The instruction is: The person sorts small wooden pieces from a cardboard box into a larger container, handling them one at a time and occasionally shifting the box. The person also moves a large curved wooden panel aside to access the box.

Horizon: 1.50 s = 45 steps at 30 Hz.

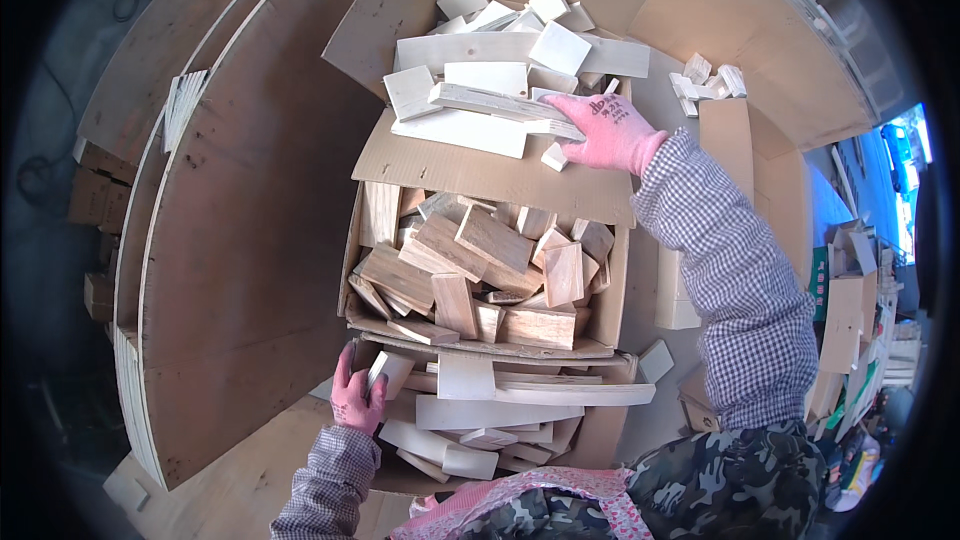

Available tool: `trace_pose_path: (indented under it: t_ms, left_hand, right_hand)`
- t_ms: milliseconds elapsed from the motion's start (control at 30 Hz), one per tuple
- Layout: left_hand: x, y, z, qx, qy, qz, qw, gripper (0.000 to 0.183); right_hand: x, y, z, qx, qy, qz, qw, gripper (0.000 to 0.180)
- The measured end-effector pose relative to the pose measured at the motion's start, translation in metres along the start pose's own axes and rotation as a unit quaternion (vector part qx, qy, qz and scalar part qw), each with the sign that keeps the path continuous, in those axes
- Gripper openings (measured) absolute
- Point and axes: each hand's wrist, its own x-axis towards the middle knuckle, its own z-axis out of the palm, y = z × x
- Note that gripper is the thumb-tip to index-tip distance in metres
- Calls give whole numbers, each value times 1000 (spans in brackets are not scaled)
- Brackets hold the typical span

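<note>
My right hand [611, 131], in a pink glove bearing writing, grips the right end of a long pale wood strip [487, 100]. This strip lies over other pale pieces on the flap of the far cardboard box [487, 165]. A small wood block [554, 157] sits just under the glove. My left hand [358, 399], also in a pink glove, is at the left corner of the near cardboard box [600, 435]. Between its thumb and fingers is a small pale wood block [391, 373]; the fingers partly hide the hold.
A middle cardboard box [349, 262] holds several brown wood blocks [495, 240]. Pale boards [499, 412] fill the near box. Tall plywood panels [247, 217] stand on the left. Small offcuts [705, 82] lie at the right, near a folded cardboard piece [726, 135].
</note>
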Motion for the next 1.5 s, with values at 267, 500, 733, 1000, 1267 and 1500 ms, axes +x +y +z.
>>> trace_pose_path:
  t_ms: [267,500,733,1000,1267,1500]
  left_hand:
    - [-1,-1,5,-45,15,-18,999,24]
    - [0,3,7,-23,27,15,999,22]
    - [1,4,5,19,11,-2,1000,24]
    - [6,7,2,7,-1,-51,999,26]
    - [6,7,2,1,-21,-69,997,27]
    - [8,11,-1,-19,-29,-97,995,28]
  right_hand:
    - [-168,-144,19,175,-269,-109,941,61]
    - [-167,-139,84,204,-115,-133,963,58]
    - [-43,-23,61,141,56,210,966,61]
    - [23,-11,115,206,164,335,905,39]
    - [54,-17,114,428,156,103,884,67]
    - [84,-41,77,104,-37,179,978,100]
